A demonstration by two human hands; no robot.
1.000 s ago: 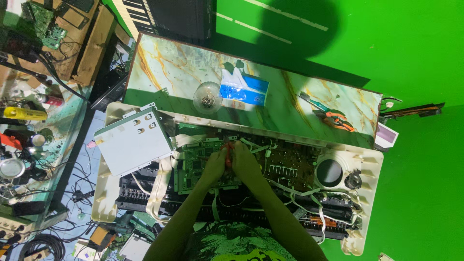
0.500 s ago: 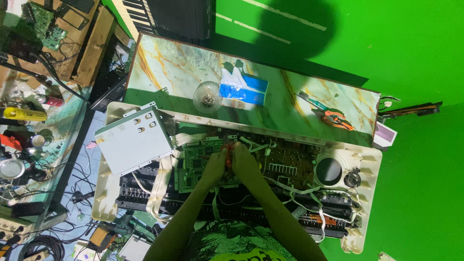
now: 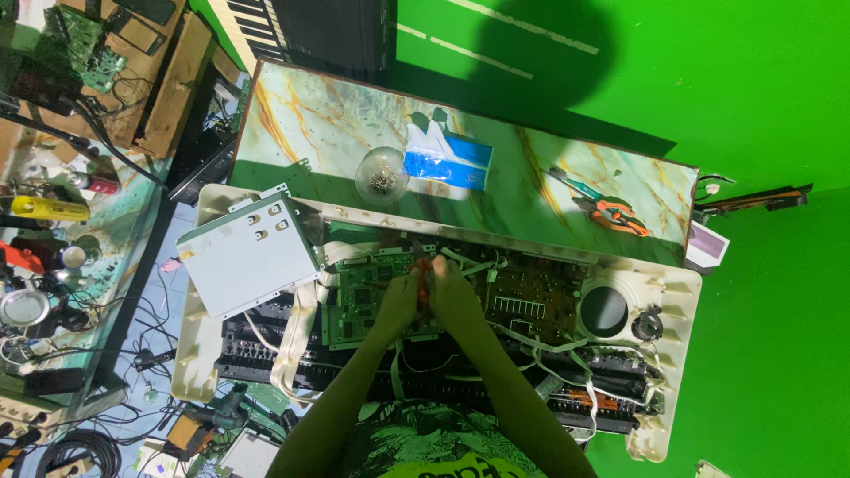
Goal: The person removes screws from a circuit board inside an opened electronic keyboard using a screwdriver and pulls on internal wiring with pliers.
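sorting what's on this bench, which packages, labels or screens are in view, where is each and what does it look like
Tissue pack: on the marble-patterned table behind the opened keyboard, soft rectangular, blue and white, with a white tissue sticking up.
Yellow bottle: on the cluttered shelf at far left, lying on its side, its label too small to make out.
No screen is visible.

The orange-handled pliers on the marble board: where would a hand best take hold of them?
Grip the pliers by the orange handles at their near right end, coming from above. They lie flat and clear of the blue tissue box, with the teal-tipped end pointing up-left, away from the handles.
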